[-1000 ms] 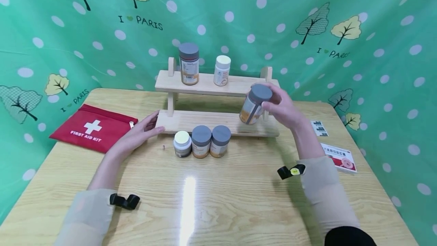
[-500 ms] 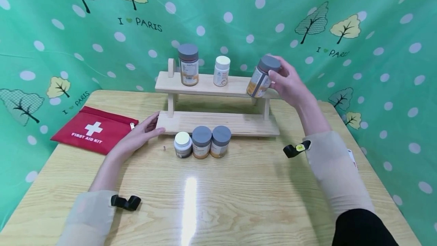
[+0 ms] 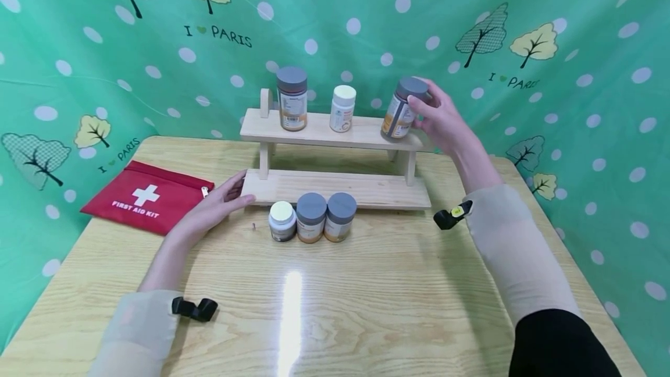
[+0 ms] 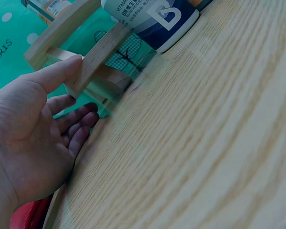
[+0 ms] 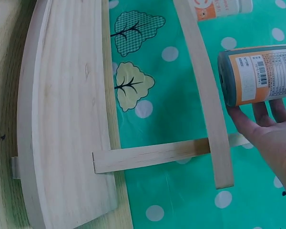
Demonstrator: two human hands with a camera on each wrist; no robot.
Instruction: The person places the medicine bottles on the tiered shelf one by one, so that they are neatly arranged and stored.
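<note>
My right hand (image 3: 442, 115) grips a grey-capped pill bottle (image 3: 399, 120) by its upper part, at the right end of the two-tier wooden rack's upper board (image 3: 366, 134). In the right wrist view the base of this bottle (image 5: 250, 78) lies right at the board's edge. My left hand (image 3: 214, 208) holds the left end of the lower board (image 3: 335, 186); the left wrist view has the thumb on the board's end (image 4: 93, 64) and the other fingers curled below. Another grey-capped bottle (image 3: 292, 103) and a small white bottle (image 3: 342, 112) stand on the upper board.
In front of the rack stand a white-capped bottle (image 3: 282, 223) and two grey-capped bottles (image 3: 311, 223), side by side. A red first aid pouch (image 3: 149, 198) lies at the left, near my left forearm. A green patterned cloth (image 3: 335, 22) hangs behind the table.
My right hand has raised the grey-capped bottle from above the lower board to the right end of the upper board, turning it more upright. My left hand stays on the rack.
</note>
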